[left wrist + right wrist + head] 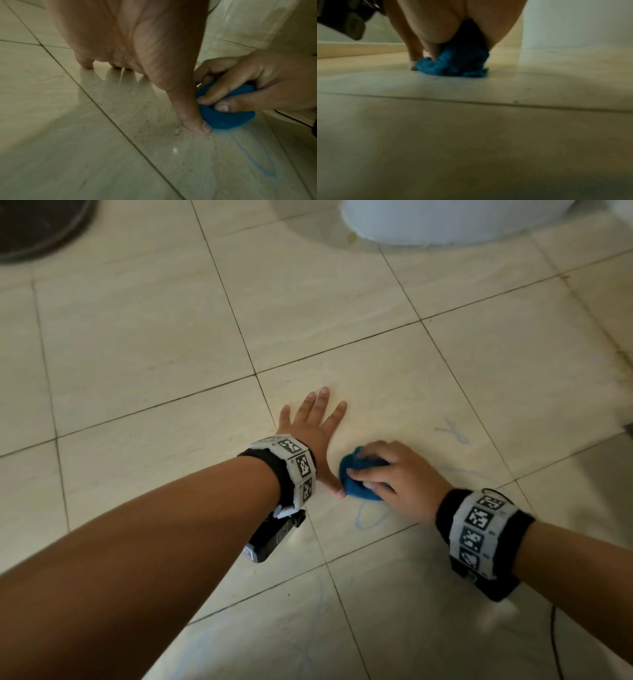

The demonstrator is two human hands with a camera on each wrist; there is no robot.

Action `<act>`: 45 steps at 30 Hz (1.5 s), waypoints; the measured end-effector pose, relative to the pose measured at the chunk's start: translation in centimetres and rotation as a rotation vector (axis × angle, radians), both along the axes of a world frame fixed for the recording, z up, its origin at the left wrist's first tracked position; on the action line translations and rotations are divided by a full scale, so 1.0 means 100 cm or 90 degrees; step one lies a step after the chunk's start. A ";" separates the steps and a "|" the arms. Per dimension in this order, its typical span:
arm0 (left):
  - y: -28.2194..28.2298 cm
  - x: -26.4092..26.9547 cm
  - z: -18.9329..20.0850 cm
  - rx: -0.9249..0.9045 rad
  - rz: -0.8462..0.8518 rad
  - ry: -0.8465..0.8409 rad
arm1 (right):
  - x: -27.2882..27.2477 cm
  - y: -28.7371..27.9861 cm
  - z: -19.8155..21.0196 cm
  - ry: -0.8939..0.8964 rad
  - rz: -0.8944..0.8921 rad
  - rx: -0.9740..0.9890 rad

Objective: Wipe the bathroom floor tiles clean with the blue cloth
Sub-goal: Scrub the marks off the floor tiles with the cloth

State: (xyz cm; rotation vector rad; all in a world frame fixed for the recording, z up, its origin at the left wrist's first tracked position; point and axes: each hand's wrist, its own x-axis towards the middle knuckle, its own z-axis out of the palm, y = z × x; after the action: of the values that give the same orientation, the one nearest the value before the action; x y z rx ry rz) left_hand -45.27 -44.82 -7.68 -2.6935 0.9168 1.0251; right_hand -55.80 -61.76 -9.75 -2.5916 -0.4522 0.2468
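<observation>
A bunched blue cloth (pixel 356 482) (pixel 226 119) (pixel 453 65) lies on the beige floor tiles (pixel 171 337). My right hand (pixel 387 474) (pixel 240 86) grips it from above, fingers curled round it, pressing it to the floor. My left hand (pixel 315 426) (pixel 137 47) rests flat on the tile just left of the cloth, fingers spread and straight, its thumb tip touching the cloth's edge. Faint blue scribble marks (pixel 452 433) (pixel 254 159) show on the tiles to the right of and below the cloth.
A white toilet base (pixel 445 220) stands at the top right. A dark round object (pixel 37 227) sits at the top left corner. A thin black cable (pixel 556 645) trails near my right forearm. Dirty grout runs along the right side.
</observation>
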 end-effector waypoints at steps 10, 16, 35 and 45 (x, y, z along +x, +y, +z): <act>0.017 -0.011 -0.001 -0.003 -0.039 0.012 | -0.006 0.008 0.009 0.019 0.076 -0.055; 0.019 -0.012 -0.004 -0.002 -0.036 0.009 | 0.026 -0.015 0.012 0.030 -0.161 -0.061; 0.017 -0.012 -0.001 0.014 -0.035 0.011 | 0.002 -0.011 0.012 0.057 -0.135 -0.092; 0.018 -0.011 0.002 -0.002 -0.036 0.009 | 0.025 -0.038 0.019 0.095 -0.160 -0.088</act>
State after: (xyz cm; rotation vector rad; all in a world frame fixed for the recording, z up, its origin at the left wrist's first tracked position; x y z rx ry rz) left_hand -46.38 -43.00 -7.43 -2.6503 0.9910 1.0342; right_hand -53.28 -65.59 -7.87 -2.7050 -0.0563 0.3928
